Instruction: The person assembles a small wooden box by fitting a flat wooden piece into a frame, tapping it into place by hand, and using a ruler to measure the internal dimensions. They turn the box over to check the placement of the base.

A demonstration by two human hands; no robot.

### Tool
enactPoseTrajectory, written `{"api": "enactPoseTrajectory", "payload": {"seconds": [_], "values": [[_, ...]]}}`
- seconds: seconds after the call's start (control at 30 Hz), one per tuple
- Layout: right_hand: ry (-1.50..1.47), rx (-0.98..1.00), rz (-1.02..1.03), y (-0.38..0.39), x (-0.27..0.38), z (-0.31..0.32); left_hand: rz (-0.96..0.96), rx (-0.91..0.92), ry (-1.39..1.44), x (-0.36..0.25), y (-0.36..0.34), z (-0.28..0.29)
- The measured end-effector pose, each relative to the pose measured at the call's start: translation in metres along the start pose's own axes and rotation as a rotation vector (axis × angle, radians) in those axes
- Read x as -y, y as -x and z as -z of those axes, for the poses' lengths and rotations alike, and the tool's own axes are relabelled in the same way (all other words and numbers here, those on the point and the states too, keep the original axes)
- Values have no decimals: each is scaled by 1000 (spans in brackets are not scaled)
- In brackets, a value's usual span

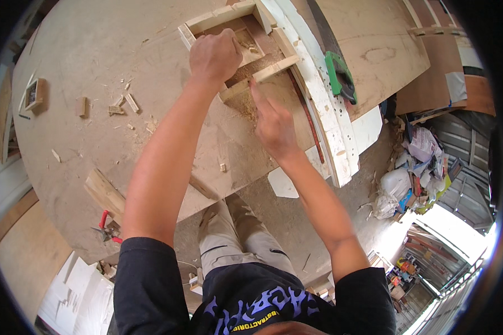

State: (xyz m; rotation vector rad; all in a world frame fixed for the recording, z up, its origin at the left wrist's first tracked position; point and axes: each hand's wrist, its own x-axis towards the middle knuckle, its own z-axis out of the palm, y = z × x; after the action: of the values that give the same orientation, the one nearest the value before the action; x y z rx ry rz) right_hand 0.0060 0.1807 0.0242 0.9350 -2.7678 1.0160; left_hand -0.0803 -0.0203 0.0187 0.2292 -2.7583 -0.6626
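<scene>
Here I've got a black short-sleeved T-shirt [237, 287] low in frame, purple and yellow lettering [269, 295] across it, beige trousers [233, 231] above; left hand [215, 57], right hand [276, 129], both bare!

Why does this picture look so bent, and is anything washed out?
Head view: the fisheye lens makes the worktable look rounded and leaves black corners; head view: glare washes out a patch at lower right; head view: left hand and right hand look fairly sharp.

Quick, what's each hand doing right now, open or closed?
Left hand: closed over the wooden frame; anything held is hidden.
Right hand: forefinger extended to the frame's near bar; whether it's closed can't be told.
</scene>
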Motion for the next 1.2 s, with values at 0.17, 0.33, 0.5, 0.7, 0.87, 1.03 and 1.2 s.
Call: {"api": "enactPoseTrajectory", "payload": {"seconds": [0.17, 0.33, 0.5, 0.7, 0.87, 1.03, 1.2], "values": [[-20, -57, 5, -4, 3, -5, 3, -2, -33, 0, -2, -1], [-74, 57, -145, 52, -8, 11, -7, -43, 2, -4, -1, -1], [-227, -182, -283, 21, 15, 41, -10, -63, -7, 6, 1, -5], [-126, -328, -53, -21, 3, 15, 6, -69, 13, 4, -1, -5], [-148, -421, -34, -35, 8, 3, -8, -125, 57, 2, 0, -6], [31, -351, -34, -29, 0, -9, 4, -106, 34, 3, 1, -6], [52, -308, 4, -27, 2, -11, -3, -61, 28, 5, -1, -7]]}}
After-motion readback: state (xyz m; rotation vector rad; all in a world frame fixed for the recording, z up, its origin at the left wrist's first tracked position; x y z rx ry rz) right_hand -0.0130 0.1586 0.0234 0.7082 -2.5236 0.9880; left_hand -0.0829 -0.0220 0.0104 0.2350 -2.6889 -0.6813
